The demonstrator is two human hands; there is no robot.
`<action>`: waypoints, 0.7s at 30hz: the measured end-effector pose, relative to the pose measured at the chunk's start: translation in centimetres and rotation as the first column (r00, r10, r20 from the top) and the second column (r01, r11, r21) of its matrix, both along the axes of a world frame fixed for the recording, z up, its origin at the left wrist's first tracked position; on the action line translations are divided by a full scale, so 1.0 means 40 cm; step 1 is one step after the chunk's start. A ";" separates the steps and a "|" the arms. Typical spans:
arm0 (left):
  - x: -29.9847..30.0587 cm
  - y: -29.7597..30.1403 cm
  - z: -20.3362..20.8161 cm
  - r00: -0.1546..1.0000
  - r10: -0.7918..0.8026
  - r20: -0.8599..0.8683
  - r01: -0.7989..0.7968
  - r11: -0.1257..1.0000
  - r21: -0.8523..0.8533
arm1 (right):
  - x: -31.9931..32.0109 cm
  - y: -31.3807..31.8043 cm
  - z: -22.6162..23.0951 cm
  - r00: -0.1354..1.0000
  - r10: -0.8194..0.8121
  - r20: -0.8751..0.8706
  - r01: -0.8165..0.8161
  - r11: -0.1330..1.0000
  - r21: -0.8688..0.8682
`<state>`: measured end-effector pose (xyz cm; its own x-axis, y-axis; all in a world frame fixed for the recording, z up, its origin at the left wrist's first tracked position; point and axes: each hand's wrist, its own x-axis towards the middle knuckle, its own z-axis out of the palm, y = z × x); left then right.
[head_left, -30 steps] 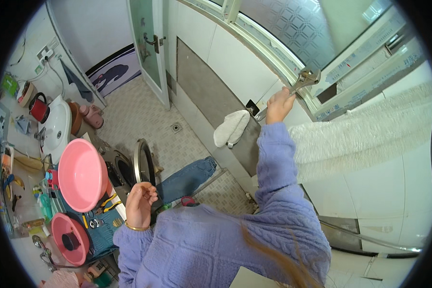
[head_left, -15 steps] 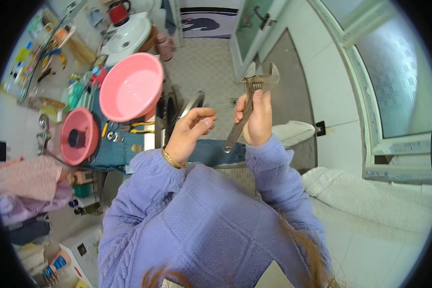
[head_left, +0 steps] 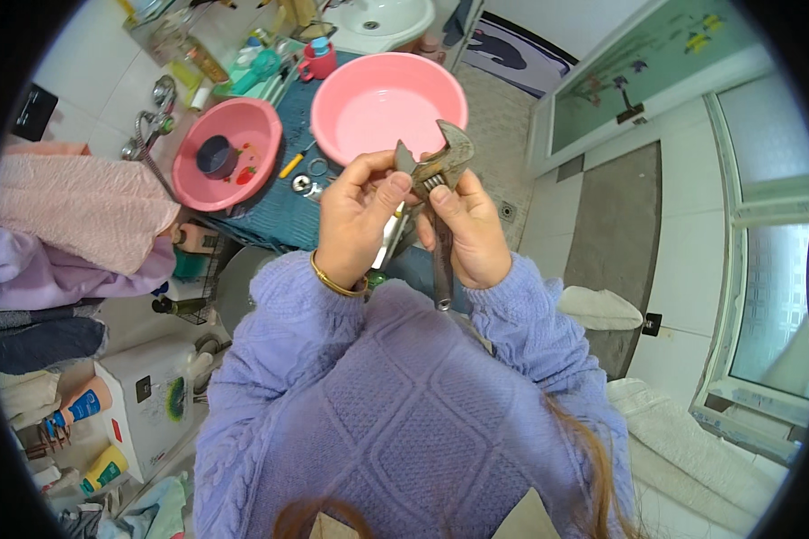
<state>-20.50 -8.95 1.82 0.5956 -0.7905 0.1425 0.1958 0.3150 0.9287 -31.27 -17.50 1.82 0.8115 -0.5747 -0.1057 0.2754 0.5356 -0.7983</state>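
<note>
Wrench (head_left: 440, 189) upright between both hands: right hand (head_left: 466, 235) around handle, left hand (head_left: 355, 220) at head. Large basin (head_left: 382, 103) on worktop (head_left: 274, 207) behind hands; smaller basin (head_left: 229, 153) left of it, cup (head_left: 216, 155) inside. Towels (head_left: 72, 216) far left.

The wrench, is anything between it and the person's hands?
No. The right hand wraps the adjustable wrench at its handle, and the left hand has its fingers on the wrench head. Nothing visible sits between.
</note>
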 end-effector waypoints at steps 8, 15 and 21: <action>0.316 0.153 -0.017 0.964 0.218 0.150 -0.215 0.976 -0.041 | 0.336 0.130 -0.004 0.992 0.093 -0.081 -0.099 0.992 -0.075; 0.499 0.263 -0.031 0.938 0.275 0.213 -0.268 0.961 -0.060 | 0.528 0.233 -0.009 0.985 0.101 -0.140 -0.124 0.978 -0.167; 0.567 0.334 -0.040 0.890 0.412 0.193 -0.398 0.911 -0.111 | 0.621 0.291 -0.015 0.971 0.216 -0.104 -0.230 0.963 -0.138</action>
<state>2.17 4.41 0.22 0.8132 -0.4710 0.3419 -0.1567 0.3886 0.9080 -6.42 -5.84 1.22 0.9123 -0.3947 -0.1090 0.0884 0.4499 -0.8887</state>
